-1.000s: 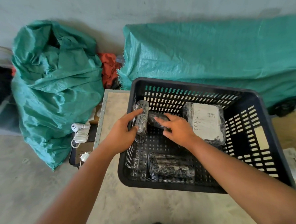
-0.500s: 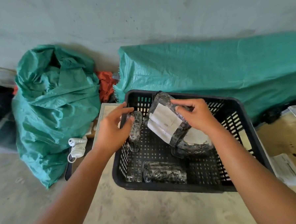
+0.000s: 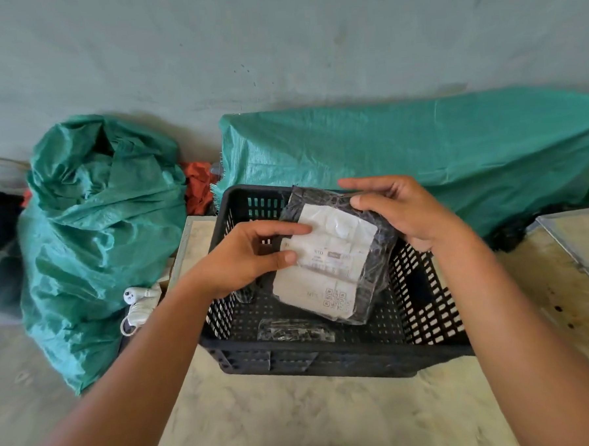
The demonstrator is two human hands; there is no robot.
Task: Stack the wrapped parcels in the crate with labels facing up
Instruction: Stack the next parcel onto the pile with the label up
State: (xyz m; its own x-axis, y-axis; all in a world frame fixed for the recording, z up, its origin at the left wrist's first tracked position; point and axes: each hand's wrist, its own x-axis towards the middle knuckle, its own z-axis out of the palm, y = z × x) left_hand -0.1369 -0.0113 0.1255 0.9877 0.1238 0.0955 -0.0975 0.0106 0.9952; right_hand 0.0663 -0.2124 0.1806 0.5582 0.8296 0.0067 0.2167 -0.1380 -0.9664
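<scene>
Both hands, left hand (image 3: 250,255) and right hand (image 3: 400,214), pinch the parcel (image 3: 333,265) tilted above the crate (image 3: 428,321); a loose grip could flip its label face-down.

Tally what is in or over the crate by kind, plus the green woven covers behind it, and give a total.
Wrapped parcels with a label showing: 1, held over the black crate by the left hand and right hand
Wrapped parcels with no label showing: 1, on the crate floor near the front wall
Green woven covers: 2
Total: 4
</scene>
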